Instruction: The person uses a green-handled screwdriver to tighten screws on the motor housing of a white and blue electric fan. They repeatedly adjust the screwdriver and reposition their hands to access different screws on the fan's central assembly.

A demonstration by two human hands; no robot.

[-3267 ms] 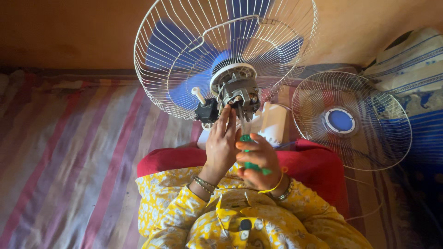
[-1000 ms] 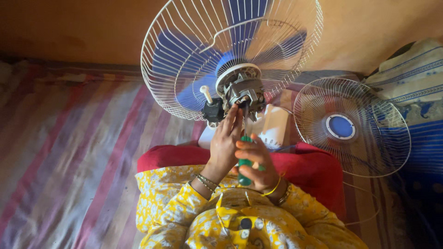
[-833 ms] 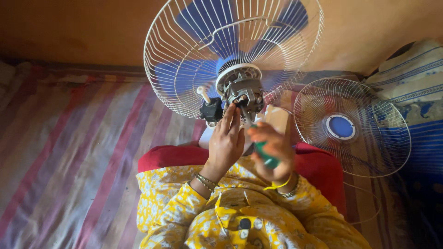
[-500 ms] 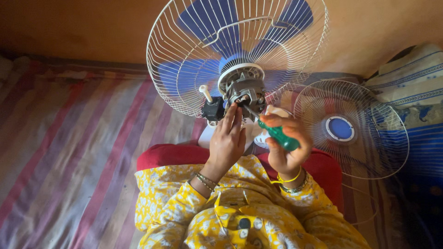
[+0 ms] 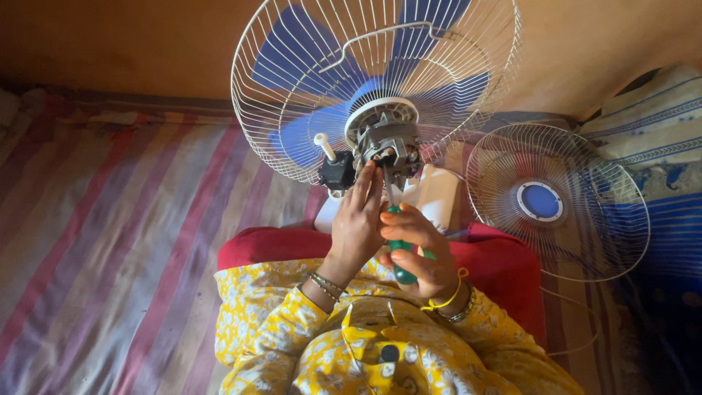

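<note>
As the frame settles, your right hand has come back in toward the middle, its grip wrapped tight around the green-handled screwdriver, and the metal shaft now runs straight up to the bare fan motor at centre top. Half a second ago that same hand was swung out to the right with the tool angled across; now the shaft is lined up and its tip sits at the motor's lower edge, though you can't tell if it is seated in a screw. To my eye that puts you back on the fastener after a re-grip.

Your left hand is where it was in the earlier frames, fingers stretched upward and pressed flat against the black box and the motor's underside, pinching nothing. The white wire guard with its blue blades fills the upper middle, tipped much as before. A loose second guard lies at right on the striped cloth, unmoved. The red cushion sits just under your wrists.
</note>
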